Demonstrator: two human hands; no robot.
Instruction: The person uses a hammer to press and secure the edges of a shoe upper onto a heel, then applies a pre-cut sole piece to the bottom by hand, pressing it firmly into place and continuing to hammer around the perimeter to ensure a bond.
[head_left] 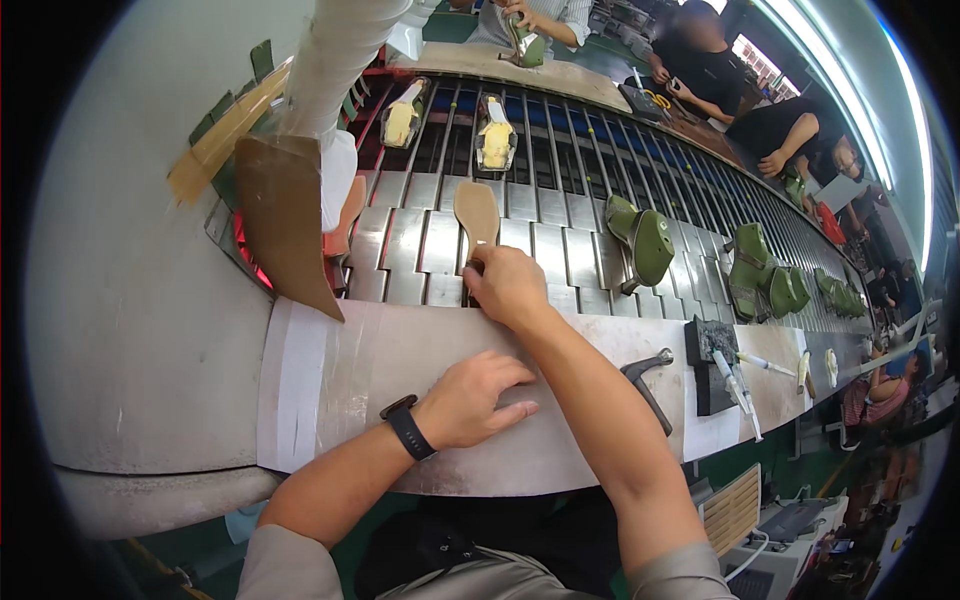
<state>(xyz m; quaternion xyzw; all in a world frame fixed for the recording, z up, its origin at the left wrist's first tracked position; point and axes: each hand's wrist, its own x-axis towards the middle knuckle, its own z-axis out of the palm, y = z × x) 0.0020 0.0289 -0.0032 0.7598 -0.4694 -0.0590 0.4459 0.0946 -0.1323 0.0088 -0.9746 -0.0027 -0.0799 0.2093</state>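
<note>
A tan shoe sole lies along the metal slats of the conveyor, its narrow end toward me. My right hand has its fingers closed on that narrow end. Nearer to me, my left hand rests over the pale work ledge with its fingers stretched out and the thumb apart, holding nothing. A dark watch is on the left wrist. Beyond the sole, two upturned shoes with yellowish undersides, one nearer and one farther left, sit on the rollers.
Green heeled shoes stand along the conveyor at right. On the ledge lie a hammer and a dark block with syringes. A brown cardboard flap and a white duct stand at left. Co-workers sit across the conveyor.
</note>
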